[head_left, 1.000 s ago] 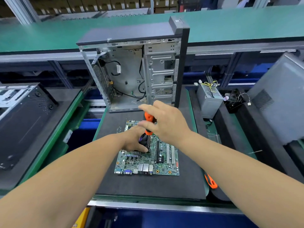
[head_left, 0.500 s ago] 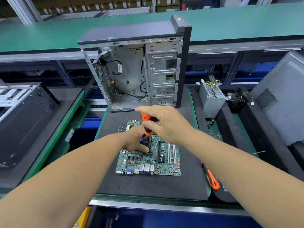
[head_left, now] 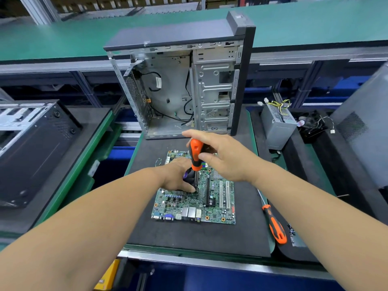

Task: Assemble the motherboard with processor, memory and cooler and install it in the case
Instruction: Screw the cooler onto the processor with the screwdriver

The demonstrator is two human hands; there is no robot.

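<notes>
A green motherboard (head_left: 218,206) lies flat on the black foam mat (head_left: 189,236). My left hand (head_left: 178,175) rests on the black cooler (head_left: 190,175) on the board, fingers curled around it. My right hand (head_left: 222,156) grips the orange and black handle of a screwdriver (head_left: 196,154), which stands upright with its shaft down at the cooler's right edge. The open grey case (head_left: 184,80) stands upright behind the board, side panel off, loose cables inside.
A second orange screwdriver (head_left: 275,225) lies at the mat's right edge. A grey power supply (head_left: 277,127) sits to the right of the case. A black case (head_left: 31,148) lies on its side at left. A grey panel (head_left: 365,127) leans at far right.
Both hands stay on the cooler and the screwdriver. The view has shifted slightly, so more of the second screwdriver on the right shows.
</notes>
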